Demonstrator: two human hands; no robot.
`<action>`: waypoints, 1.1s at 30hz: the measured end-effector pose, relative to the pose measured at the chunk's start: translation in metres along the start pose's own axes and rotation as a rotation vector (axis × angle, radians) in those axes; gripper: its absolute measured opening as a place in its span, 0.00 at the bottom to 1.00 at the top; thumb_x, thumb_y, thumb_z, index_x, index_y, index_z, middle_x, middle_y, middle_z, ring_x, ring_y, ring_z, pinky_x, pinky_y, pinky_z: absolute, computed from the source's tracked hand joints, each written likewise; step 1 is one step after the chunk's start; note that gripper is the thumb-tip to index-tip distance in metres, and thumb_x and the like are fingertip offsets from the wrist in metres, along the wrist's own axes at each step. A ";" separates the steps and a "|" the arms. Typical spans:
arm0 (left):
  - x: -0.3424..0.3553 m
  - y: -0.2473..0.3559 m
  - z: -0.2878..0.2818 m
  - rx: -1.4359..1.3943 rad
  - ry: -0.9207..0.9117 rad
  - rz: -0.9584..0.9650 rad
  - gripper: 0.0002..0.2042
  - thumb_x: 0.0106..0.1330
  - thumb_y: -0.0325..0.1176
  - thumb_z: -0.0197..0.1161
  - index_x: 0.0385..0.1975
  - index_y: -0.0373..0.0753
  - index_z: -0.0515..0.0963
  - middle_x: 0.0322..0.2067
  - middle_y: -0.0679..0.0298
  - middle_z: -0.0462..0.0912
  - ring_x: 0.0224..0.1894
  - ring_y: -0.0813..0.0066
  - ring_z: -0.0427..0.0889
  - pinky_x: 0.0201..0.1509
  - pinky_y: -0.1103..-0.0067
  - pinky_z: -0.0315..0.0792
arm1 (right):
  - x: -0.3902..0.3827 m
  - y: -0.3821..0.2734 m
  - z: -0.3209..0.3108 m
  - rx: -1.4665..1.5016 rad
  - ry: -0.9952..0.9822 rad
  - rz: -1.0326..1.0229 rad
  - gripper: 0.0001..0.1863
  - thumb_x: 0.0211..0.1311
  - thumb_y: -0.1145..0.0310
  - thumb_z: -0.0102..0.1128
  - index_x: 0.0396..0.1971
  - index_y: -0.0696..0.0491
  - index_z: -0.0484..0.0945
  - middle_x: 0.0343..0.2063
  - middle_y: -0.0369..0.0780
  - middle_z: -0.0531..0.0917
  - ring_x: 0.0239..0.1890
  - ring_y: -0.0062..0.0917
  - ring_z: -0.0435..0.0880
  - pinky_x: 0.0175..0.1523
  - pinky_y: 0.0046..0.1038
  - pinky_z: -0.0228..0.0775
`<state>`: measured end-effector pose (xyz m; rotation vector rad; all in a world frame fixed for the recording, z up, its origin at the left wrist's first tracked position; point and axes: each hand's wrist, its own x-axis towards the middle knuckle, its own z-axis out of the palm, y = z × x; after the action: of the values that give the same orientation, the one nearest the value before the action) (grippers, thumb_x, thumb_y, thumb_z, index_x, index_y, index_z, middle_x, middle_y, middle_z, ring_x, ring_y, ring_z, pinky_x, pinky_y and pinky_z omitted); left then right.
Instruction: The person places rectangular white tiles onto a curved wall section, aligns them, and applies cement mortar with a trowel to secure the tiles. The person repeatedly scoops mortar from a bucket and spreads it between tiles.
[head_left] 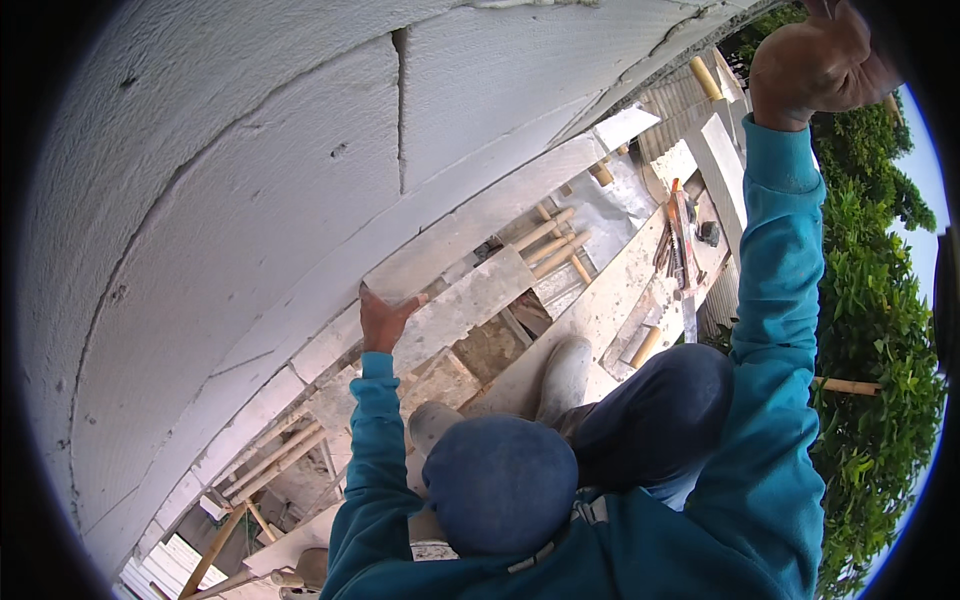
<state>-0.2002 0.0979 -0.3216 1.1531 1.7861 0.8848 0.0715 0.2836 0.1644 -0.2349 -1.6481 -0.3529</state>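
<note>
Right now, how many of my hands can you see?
2: your left hand at the near end of a long pale block, and your right hand raised at the upper right, some fingers hidden.

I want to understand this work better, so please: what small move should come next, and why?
Perhaps the right hand should come down toward the pale block: it is raised off to the right, away from the wall, while only the left hand is at the block's edge.
</note>
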 end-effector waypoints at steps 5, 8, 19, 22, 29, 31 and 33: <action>-0.005 0.020 0.001 -0.100 0.039 -0.028 0.46 0.46 0.46 0.81 0.57 0.25 0.61 0.53 0.46 0.76 0.55 0.55 0.77 0.58 0.68 0.72 | -0.178 -0.003 -0.047 -0.083 -0.051 0.630 0.08 0.74 0.68 0.47 0.44 0.56 0.69 0.28 0.37 0.76 0.27 0.17 0.74 0.31 0.19 0.67; -0.002 0.007 0.010 -0.121 0.026 0.003 0.40 0.52 0.46 0.77 0.58 0.30 0.63 0.55 0.53 0.75 0.56 0.58 0.76 0.56 0.68 0.73 | -0.295 -0.038 -0.062 -0.413 -0.285 0.976 0.06 0.67 0.74 0.50 0.40 0.58 0.74 0.31 0.44 0.77 0.33 0.33 0.79 0.40 0.33 0.71; -0.004 0.030 -0.005 -0.617 -0.088 -0.510 0.48 0.60 0.58 0.67 0.70 0.32 0.52 0.72 0.61 0.53 0.74 0.58 0.50 0.73 0.51 0.51 | -0.476 -0.095 -0.004 -0.021 -0.292 1.862 0.64 0.59 0.41 0.63 0.68 0.74 0.31 0.70 0.67 0.41 0.75 0.51 0.39 0.77 0.37 0.36; 0.005 0.021 -0.002 -0.635 -0.147 -0.465 0.45 0.63 0.57 0.65 0.70 0.33 0.54 0.72 0.61 0.54 0.76 0.62 0.46 0.73 0.51 0.50 | -0.493 -0.094 0.005 -0.111 -0.257 1.774 0.68 0.58 0.38 0.64 0.67 0.76 0.27 0.67 0.72 0.47 0.72 0.53 0.51 0.74 0.35 0.47; -0.003 0.022 -0.002 -0.599 -0.117 -0.460 0.41 0.65 0.55 0.64 0.70 0.37 0.55 0.72 0.63 0.56 0.75 0.66 0.49 0.73 0.53 0.51 | -0.499 -0.092 0.004 0.003 -0.197 1.914 0.65 0.58 0.46 0.67 0.68 0.73 0.27 0.68 0.67 0.43 0.70 0.47 0.50 0.69 0.31 0.48; -0.007 0.020 0.001 -0.587 -0.115 -0.475 0.41 0.65 0.56 0.64 0.70 0.38 0.55 0.71 0.63 0.56 0.75 0.65 0.51 0.73 0.54 0.52 | -0.498 -0.093 0.000 0.044 -0.147 1.922 0.64 0.58 0.48 0.67 0.68 0.73 0.28 0.70 0.66 0.38 0.76 0.48 0.39 0.77 0.33 0.36; -0.014 0.027 0.005 -0.594 -0.069 -0.475 0.41 0.65 0.56 0.64 0.70 0.38 0.56 0.70 0.63 0.58 0.74 0.66 0.52 0.72 0.55 0.52 | -0.497 -0.093 -0.004 0.070 -0.109 1.945 0.64 0.57 0.48 0.68 0.69 0.72 0.28 0.69 0.66 0.44 0.73 0.48 0.48 0.74 0.33 0.44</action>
<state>-0.1823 0.0944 -0.2968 0.3545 1.4927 0.9704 0.0957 0.2225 -0.3374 -1.5871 -0.8792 1.1851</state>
